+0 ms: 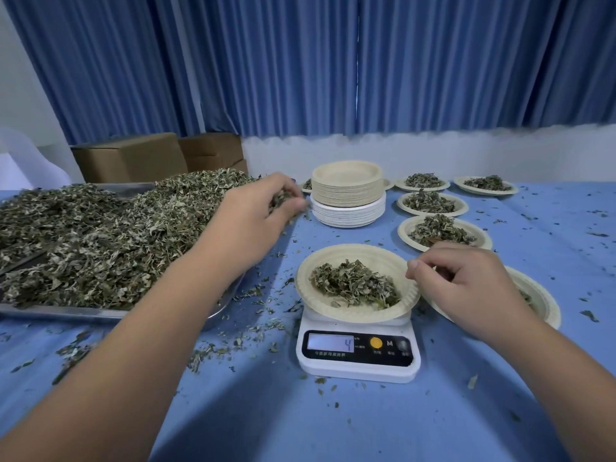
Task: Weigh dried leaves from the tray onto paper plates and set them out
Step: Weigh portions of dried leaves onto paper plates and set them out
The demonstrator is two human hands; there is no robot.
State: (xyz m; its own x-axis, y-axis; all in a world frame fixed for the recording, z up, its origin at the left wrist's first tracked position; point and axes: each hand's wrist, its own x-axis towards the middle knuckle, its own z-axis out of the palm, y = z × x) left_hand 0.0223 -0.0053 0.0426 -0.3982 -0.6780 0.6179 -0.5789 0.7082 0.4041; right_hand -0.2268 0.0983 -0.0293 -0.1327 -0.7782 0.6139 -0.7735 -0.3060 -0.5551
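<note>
A metal tray at the left is heaped with dried leaves. My left hand is at the heap's right edge, its fingers curled round a pinch of leaves. A white digital scale stands in the middle with a paper plate on it, and a small pile of leaves lies in the plate. The display reads 4. My right hand hovers at the plate's right rim with fingers loosely curled; I see nothing held in it.
A stack of empty paper plates stands behind the scale. Several filled plates lie at the right, one partly under my right hand. Cardboard boxes sit behind the tray. Leaf crumbs litter the blue tablecloth.
</note>
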